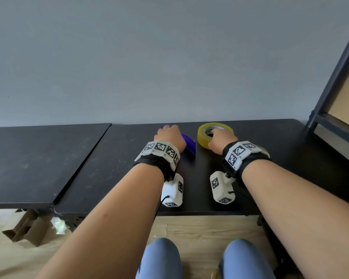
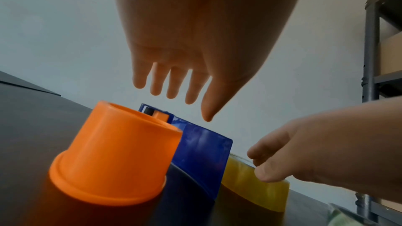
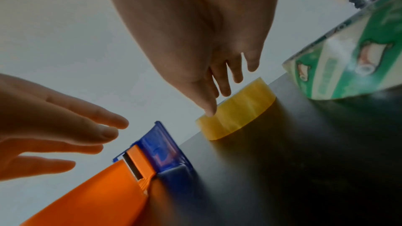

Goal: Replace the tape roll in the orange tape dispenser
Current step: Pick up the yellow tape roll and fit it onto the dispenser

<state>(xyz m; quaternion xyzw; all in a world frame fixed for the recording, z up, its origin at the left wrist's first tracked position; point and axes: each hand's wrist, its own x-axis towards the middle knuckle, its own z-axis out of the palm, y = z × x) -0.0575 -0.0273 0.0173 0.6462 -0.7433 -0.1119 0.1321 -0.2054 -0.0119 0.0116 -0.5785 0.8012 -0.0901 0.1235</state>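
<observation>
Both hands arriving: left over the dispenser, right on the new roll.

On the dark table (image 1: 109,158), the left hand (image 2: 174,68) hovers over the orange tape dispenser (image 2: 113,157) with its blue guard (image 2: 202,157), grip spread, touching nothing. The dispenser looks like light, stiff, smooth plastic, likely to skid; the orange handle seems the safest hold, clear of the cutter end. Just beside it lies the yellow tape roll (image 3: 237,109), flat on the table. The right hand (image 3: 206,54) has its thumb on the outer wall and fingers reaching over the rim, grip closing but not yet clamped. The roll should be rigid and moderately weighty, best pinched between core and wall.
</observation>
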